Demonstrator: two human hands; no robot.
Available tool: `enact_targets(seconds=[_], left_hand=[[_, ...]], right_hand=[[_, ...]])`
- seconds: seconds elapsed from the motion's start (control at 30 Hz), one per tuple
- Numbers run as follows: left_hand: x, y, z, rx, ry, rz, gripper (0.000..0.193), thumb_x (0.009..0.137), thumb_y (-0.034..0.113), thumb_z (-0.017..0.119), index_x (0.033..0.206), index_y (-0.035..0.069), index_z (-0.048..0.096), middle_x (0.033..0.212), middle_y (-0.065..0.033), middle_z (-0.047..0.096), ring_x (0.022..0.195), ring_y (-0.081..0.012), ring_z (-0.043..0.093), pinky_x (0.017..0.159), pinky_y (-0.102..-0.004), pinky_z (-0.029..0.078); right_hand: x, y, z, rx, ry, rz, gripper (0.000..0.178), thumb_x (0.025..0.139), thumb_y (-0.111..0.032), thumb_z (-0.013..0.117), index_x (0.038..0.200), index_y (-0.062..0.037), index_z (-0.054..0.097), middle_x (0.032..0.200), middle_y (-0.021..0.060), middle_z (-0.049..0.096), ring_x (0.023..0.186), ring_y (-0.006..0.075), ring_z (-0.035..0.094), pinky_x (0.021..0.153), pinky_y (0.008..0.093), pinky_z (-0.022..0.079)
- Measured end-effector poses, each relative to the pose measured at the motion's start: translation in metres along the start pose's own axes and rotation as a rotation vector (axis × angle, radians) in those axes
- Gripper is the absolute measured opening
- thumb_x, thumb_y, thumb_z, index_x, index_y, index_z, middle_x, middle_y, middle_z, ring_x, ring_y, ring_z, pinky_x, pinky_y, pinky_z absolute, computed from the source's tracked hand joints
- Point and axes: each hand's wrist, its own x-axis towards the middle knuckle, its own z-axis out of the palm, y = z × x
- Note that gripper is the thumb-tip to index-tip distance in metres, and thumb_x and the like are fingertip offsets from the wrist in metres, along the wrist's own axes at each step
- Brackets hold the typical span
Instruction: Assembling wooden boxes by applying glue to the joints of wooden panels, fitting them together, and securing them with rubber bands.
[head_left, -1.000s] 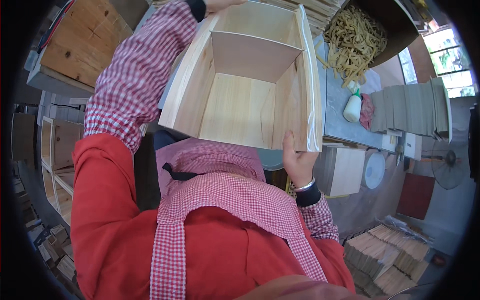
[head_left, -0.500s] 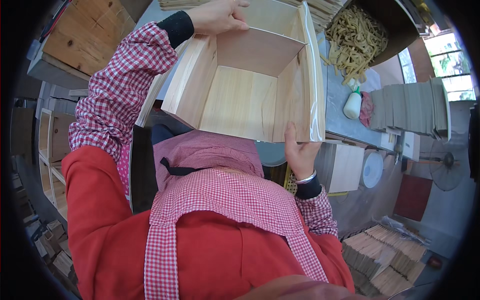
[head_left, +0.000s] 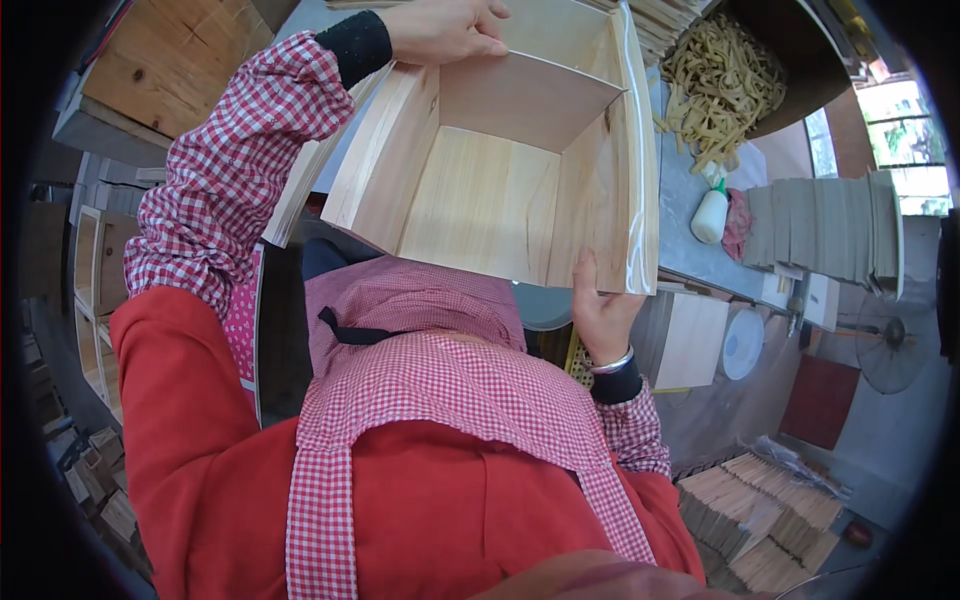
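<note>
1. The box (head_left: 480, 200) sits at 12 o'clock, tilted in front of the apron (head_left: 450, 395), its inside facing up and its near end overhanging the desk (head_left: 690, 250); whether it also rests there I cannot tell.
2. Done, by the look of it: the floor, left wall (head_left: 385, 160) and right wall (head_left: 590, 190) form one body, and the divider (head_left: 530, 100) stands across it, parting a far space from a near one.
3. Left, as far as shows: the 6 o'clock end looks open, with no panel across it. Whether the divider is fixed or loose cannot be told.
4. The right hand (head_left: 605, 325), near 3 o'clock, grasps the box's near right corner, thumb on the inside. The left hand (head_left: 440, 30), near 12, lies over the left wall with fingertips by the divider's top edge; whether its grip pinches that edge is unclear.
5. Room: towards 6 o'clock the apron is near the box. At 2 o'clock a bottle (head_left: 711, 215) and, farther out, panels (head_left: 820, 230) stand apart from it; strips (head_left: 722, 90) lie near 1 o'clock, limiting sideways moves.
</note>
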Motion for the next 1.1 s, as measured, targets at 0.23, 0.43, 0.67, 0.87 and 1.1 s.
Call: enact_targets(seconds=[0.23,0.43,0.67,0.87,1.1], left_hand=[[-0.008,-0.006,0.003,0.112,0.164,0.362,0.027,0.086,0.023,0.059,0.090,-0.001,0.069,0.123,-0.0288,0.053,0.114,-0.0392,0.051,0.096,-0.0402,0.041],[0.004,-0.013,0.006,0.084,0.078,0.127,0.027,0.084,0.024,0.060,0.086,-0.002,0.068,0.111,-0.0285,0.059,0.109,-0.0394,0.054,0.091,-0.0412,0.044],[0.005,-0.001,0.004,0.062,0.079,0.014,0.027,0.083,0.024,0.059,0.082,-0.002,0.067,0.111,-0.0250,0.061,0.103,-0.0360,0.058,0.088,-0.0395,0.045],[-0.004,-0.003,0.008,0.148,0.187,0.122,0.027,0.083,0.023,0.058,0.076,-0.002,0.064,0.105,-0.0232,0.062,0.094,-0.0340,0.061,0.081,-0.0387,0.046],[0.002,0.000,0.005,0.082,0.036,0.011,0.027,0.082,0.023,0.059,0.073,-0.002,0.062,0.082,-0.0175,0.061,0.076,-0.0304,0.060,0.069,-0.0392,0.045]], right_hand=[[0.001,-0.001,-0.001,-0.011,-0.011,-0.010,0.019,0.080,-0.002,0.066,0.095,0.0078,0.060,0.070,0.0160,0.066,0.065,0.0259,0.069,0.056,0.0301,0.050],[0.001,-0.001,0.000,-0.006,-0.002,-0.021,0.020,0.080,-0.002,0.065,0.097,0.0080,0.060,0.072,0.0159,0.066,0.067,0.0264,0.069,0.058,0.0300,0.051],[0.002,-0.002,-0.003,-0.004,-0.051,0.024,0.022,0.081,-0.003,0.065,0.099,0.0079,0.060,0.075,0.0164,0.067,0.070,0.0245,0.070,0.060,0.0296,0.051],[0.000,-0.001,-0.006,0.036,-0.078,0.027,0.022,0.081,-0.003,0.065,0.100,0.0077,0.060,0.077,0.0162,0.068,0.071,0.0232,0.070,0.061,0.0293,0.051],[0.000,-0.003,-0.005,0.023,-0.092,0.031,0.023,0.081,-0.002,0.065,0.101,0.0075,0.059,0.078,0.0155,0.068,0.072,0.0209,0.069,0.063,0.0288,0.051]])
